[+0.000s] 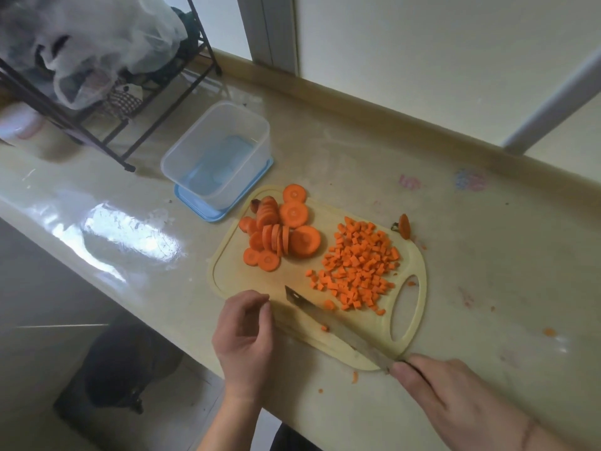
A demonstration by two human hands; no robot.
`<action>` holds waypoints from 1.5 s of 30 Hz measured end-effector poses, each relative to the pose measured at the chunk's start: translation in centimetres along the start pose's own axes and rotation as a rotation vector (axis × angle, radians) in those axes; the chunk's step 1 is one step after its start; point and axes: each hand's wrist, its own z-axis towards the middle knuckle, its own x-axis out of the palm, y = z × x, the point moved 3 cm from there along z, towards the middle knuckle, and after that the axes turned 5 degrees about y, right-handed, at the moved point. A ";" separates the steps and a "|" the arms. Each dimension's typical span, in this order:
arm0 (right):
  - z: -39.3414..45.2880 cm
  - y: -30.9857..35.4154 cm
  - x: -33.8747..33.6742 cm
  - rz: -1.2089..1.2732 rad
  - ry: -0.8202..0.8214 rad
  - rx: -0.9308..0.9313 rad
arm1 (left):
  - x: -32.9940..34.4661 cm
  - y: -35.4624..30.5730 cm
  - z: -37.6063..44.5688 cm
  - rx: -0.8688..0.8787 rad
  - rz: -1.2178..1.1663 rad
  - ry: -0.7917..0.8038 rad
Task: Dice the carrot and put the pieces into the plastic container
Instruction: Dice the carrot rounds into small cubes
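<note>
Plastic container (216, 154) stands on the tabletop (455, 255) at 11 o'clock from the cutting board (247, 281), just off its far corner. Clear walls, nothing in it; it sits on a blue lid (195, 208).

On the board: carrot slices (279, 232) heaped at the 10 o'clock part, some upright in a row, some flat. Diced carrot (357, 265) piled at the 2 o'clock part, beside the handle hole. Carrot end (404, 226) lies just past the board's far edge. A few stray bits on the tabletop.

Right hand (448, 388) at 5 o'clock, fingers curled round the knife (338, 327) handle; blade lies low across the board's near edge. Left hand (244, 333) at 7 o'clock over the board's near corner, fingers loosely curled, holding nothing.

Wire rack (107, 102) with plastic bags (97, 43) at far left.
</note>
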 end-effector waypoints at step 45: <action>-1.0 -0.1 -6.4 0.266 -0.159 0.143 | 6.6 -5.8 12.8 0.794 0.857 0.821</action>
